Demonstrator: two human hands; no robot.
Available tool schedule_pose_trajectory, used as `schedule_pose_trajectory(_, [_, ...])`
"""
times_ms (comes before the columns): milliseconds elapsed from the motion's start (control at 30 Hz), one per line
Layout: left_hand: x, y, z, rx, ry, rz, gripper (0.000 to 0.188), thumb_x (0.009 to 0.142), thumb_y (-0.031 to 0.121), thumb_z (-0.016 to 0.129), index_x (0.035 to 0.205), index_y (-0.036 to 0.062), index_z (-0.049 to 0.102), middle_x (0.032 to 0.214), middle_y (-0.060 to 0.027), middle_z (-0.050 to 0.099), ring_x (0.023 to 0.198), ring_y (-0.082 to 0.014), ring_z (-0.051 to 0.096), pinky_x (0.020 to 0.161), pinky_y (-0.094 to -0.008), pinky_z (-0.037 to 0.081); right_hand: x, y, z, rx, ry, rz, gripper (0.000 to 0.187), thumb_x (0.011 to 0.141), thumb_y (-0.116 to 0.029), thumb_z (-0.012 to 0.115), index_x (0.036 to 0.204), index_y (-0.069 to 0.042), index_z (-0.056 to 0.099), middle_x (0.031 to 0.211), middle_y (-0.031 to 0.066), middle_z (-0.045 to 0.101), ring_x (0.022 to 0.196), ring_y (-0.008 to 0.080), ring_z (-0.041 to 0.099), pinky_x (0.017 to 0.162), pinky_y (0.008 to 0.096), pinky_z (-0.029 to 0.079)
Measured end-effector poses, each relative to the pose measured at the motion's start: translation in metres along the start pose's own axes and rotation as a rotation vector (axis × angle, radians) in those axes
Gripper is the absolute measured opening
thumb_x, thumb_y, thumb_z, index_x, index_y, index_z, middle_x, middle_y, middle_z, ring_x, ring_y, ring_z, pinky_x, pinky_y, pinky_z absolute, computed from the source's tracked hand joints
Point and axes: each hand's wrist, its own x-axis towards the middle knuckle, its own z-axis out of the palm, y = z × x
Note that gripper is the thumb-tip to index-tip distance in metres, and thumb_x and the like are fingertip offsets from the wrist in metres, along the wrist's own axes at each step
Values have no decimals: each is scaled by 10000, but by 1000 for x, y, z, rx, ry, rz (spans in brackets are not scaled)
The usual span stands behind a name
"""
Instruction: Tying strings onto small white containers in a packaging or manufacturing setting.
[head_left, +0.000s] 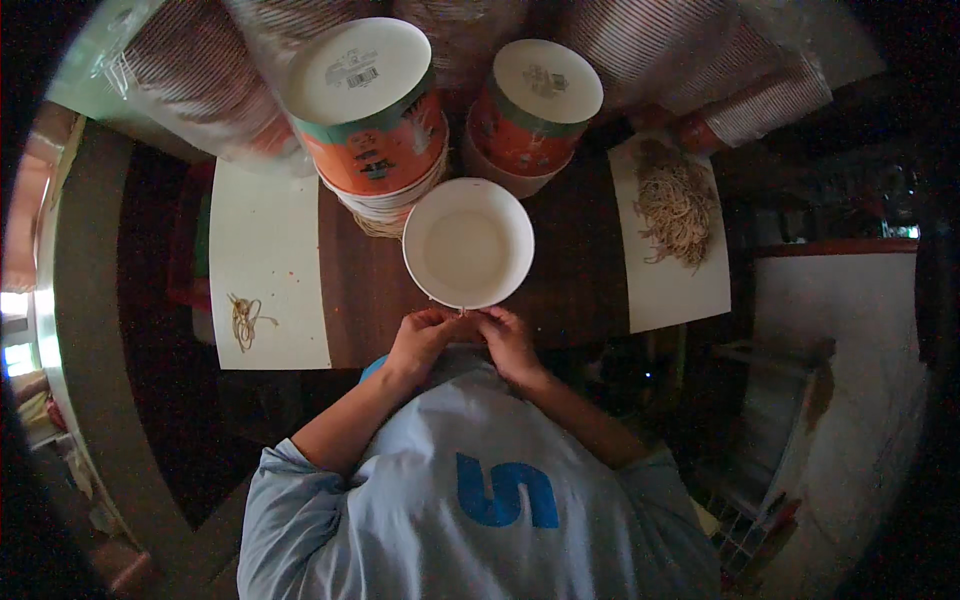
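Observation:
A white paper bucket point(468, 245) stands in front of me at the table's near edge, its open mouth toward me and its inside bare. My left hand point(425, 335) and my right hand point(503, 340) meet at its near rim. The fingers of both are closed in a pinch, with the fingertips almost touching. A thin pale strand, which looks like cord, shows between them at the rim; its ends are hidden by the fingers.
Behind stand two upside-down stacks of orange and green paper buckets point(375, 150), point(528, 130), cords hanging by the left one. A heap of beige cords point(675, 205) lies on the right white panel, a few loose cords point(245, 318) on the left. Plastic-wrapped bucket stacks point(650, 50) line the back.

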Motion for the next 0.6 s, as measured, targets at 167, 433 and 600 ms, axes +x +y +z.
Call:
schedule_pose_trajectory(167, [-1,1,-1,129,20,30,233,829,178,618,870,-51,635,829,-89,656,735,-114,586,690,-239,462,-3,-8,-1,65,-52,57,258,865,-215,549,983,0,631,905,58,656,816,120,581,763,264,450])
schedule_pose_trajectory(433, [0,-2,-2,273,75,130,202,805,154,645,856,-42,643,795,-66,653,693,-97,581,646,-238,473,-6,-9,1,75,-86,-26,257,860,-220,548,978,-6,628,929,63,647,847,143,587,785,280,449])
schedule_pose_trajectory(600, [-5,3,3,225,79,151,197,803,160,650,814,-36,648,777,-68,659,686,-97,590,653,-238,479,-9,-21,2,181,-82,84,261,861,-225,528,990,-17,618,960,66,635,893,164,576,819,307,436])
